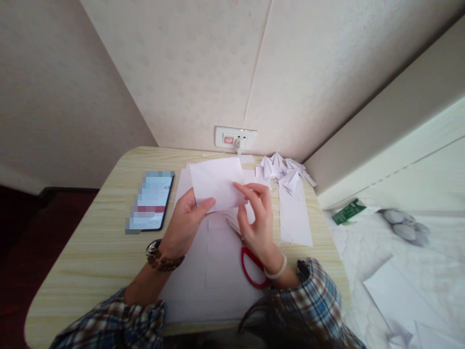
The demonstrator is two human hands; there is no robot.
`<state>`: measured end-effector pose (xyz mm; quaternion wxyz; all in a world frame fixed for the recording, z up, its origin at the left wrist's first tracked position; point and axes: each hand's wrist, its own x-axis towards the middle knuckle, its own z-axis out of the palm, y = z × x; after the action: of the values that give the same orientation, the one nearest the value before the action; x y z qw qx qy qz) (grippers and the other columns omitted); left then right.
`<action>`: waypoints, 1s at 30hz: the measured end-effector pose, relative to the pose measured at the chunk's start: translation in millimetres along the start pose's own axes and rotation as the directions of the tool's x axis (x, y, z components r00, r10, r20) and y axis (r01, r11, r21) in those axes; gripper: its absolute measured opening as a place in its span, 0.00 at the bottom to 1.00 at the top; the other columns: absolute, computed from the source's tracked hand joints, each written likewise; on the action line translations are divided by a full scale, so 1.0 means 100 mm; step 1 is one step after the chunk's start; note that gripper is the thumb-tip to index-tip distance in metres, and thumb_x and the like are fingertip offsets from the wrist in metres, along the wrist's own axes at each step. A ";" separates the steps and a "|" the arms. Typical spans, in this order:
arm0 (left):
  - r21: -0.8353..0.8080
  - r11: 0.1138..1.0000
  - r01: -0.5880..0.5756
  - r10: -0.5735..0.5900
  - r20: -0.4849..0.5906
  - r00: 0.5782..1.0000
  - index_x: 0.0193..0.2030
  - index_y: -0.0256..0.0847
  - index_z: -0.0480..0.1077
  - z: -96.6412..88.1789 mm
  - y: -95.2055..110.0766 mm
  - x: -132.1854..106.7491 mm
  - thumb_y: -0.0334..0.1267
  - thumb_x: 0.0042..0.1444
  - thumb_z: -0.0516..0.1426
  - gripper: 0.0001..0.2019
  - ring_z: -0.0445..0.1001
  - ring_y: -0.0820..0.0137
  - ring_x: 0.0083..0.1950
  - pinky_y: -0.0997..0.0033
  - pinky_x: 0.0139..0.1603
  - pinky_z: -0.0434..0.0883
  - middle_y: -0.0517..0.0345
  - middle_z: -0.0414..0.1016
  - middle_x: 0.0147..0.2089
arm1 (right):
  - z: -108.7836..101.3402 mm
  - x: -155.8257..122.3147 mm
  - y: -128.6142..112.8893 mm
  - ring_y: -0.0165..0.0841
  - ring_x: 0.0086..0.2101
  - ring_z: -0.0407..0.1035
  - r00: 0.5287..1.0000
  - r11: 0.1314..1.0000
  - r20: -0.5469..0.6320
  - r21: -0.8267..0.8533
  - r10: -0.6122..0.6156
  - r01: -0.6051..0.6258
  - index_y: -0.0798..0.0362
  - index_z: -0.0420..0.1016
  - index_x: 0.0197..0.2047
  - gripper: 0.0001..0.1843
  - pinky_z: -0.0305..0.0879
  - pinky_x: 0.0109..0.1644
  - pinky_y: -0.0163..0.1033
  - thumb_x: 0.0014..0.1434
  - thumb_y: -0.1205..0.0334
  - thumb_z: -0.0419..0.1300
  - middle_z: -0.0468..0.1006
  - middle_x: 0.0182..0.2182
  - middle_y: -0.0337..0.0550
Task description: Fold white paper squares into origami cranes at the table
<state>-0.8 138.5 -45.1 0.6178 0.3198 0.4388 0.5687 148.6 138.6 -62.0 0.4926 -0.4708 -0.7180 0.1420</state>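
Observation:
My left hand [183,220] grips a white sheet of paper [216,182] at its lower left, thumb on top and fingers behind. The sheet is held tilted above the table. At its right edge is my right hand [257,213], with the index finger stretched over the paper and the thumb apart below it. Whether that fingertip presses on the sheet is hard to tell. Partly under my right hand lies a pair of scissors [250,276] with red handles, blades pointing up and left. More white paper [189,291] lies beneath both hands.
A phone [150,206] lies on the wooden table [94,232] at the left. Several folded paper pieces [281,169] are heaped at the back right, above a paper strip [296,218]. A wall socket [235,138] holds a plug. On the white quilted surface are a green packet [348,212] and papers [399,291].

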 end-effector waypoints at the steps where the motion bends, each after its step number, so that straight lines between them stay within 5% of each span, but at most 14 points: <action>1: 0.011 1.000 0.000 0.000 -0.001 1.000 0.48 0.37 0.74 0.00 0.01 0.00 0.34 0.46 0.65 0.19 0.77 0.58 0.51 0.59 0.54 0.71 0.51 0.81 0.46 | -0.01 0.02 0.01 0.37 0.45 0.66 0.995 0.997 -0.061 0.040 0.073 -0.071 0.47 0.67 0.57 0.22 0.65 0.49 0.47 0.60 0.68 0.53 0.69 0.47 0.46; 3: 0.029 0.999 0.013 -0.013 0.007 1.000 0.48 0.38 0.74 -0.01 0.02 -0.01 0.34 0.46 0.66 0.20 0.76 0.57 0.52 0.61 0.52 0.72 0.51 0.81 0.46 | -0.02 0.06 0.04 0.37 0.45 0.67 0.968 0.961 -0.086 0.169 0.235 -0.218 0.48 0.65 0.57 0.23 0.67 0.47 0.45 0.59 0.63 0.57 0.69 0.50 0.48; 6: 0.074 0.996 0.051 -0.054 0.029 0.998 0.47 0.38 0.75 -0.01 0.02 -0.01 0.35 0.45 0.66 0.19 0.77 0.57 0.49 0.61 0.50 0.73 0.51 0.81 0.44 | -0.03 0.10 0.07 0.37 0.46 0.69 0.900 0.798 0.116 0.425 0.420 -0.427 0.49 0.68 0.51 0.19 0.69 0.46 0.42 0.56 0.58 0.61 0.74 0.47 0.46; 9: 0.170 0.985 0.027 -0.034 0.038 0.999 0.46 0.38 0.76 -0.01 0.01 -0.01 0.35 0.47 0.65 0.18 0.78 0.58 0.46 0.63 0.48 0.73 0.52 0.81 0.42 | -0.02 0.12 0.08 0.36 0.41 0.72 0.828 0.627 0.269 0.550 0.491 -0.551 0.50 0.72 0.42 0.13 0.70 0.44 0.40 0.53 0.58 0.64 0.78 0.41 0.43; 12: 0.250 0.968 -0.035 0.029 0.027 0.999 0.48 0.39 0.75 -0.03 0.00 0.01 0.35 0.48 0.64 0.18 0.78 0.59 0.46 0.65 0.47 0.73 0.52 0.81 0.42 | -0.03 0.12 0.07 0.34 0.37 0.72 0.811 0.593 0.262 0.571 0.523 -0.567 0.50 0.73 0.38 0.11 0.70 0.42 0.39 0.51 0.59 0.66 0.79 0.37 0.40; 18: 0.249 0.966 -0.072 0.086 -0.042 0.995 0.49 0.38 0.74 -0.04 -0.02 0.01 0.38 0.49 0.64 0.19 0.78 0.60 0.46 0.67 0.47 0.72 0.52 0.81 0.43 | -0.03 0.11 0.09 0.33 0.35 0.71 0.828 0.649 0.296 0.517 0.476 -0.558 0.50 0.74 0.36 0.08 0.68 0.40 0.37 0.52 0.58 0.64 0.78 0.35 0.39; 23: 0.315 0.940 -0.134 0.164 -0.070 0.984 0.51 0.39 0.73 -0.05 -0.07 0.01 0.39 0.53 0.62 0.18 0.77 0.62 0.47 0.70 0.47 0.72 0.53 0.80 0.45 | -0.01 0.08 0.08 0.31 0.30 0.66 0.870 0.786 0.145 0.378 0.472 -0.490 0.51 0.70 0.29 0.08 0.64 0.36 0.37 0.56 0.58 0.62 0.72 0.27 0.37; 27: 0.367 0.919 -0.142 0.180 -0.073 0.981 0.51 0.39 0.72 -0.06 -0.12 0.02 0.40 0.53 0.62 0.18 0.76 0.60 0.48 0.68 0.48 0.72 0.51 0.79 0.46 | -0.02 0.06 0.03 0.32 0.32 0.65 0.964 0.948 -0.002 0.183 0.266 -0.261 0.51 0.69 0.28 0.09 0.63 0.37 0.38 0.60 0.61 0.59 0.71 0.27 0.38; 30: 0.345 0.930 -0.127 0.168 -0.091 0.982 0.50 0.40 0.71 -0.05 -0.14 0.01 0.41 0.52 0.63 0.18 0.77 0.61 0.46 0.67 0.46 0.72 0.51 0.79 0.45 | -0.03 0.03 0.01 0.34 0.35 0.66 0.994 0.992 -0.043 0.075 0.103 -0.100 0.50 0.71 0.33 0.05 0.64 0.39 0.40 0.62 0.64 0.57 0.73 0.31 0.40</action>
<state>0.2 137.2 -59.8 0.4820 0.4186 0.5404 0.5481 151.4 141.3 -59.4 0.5183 -0.4917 -0.6757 0.1818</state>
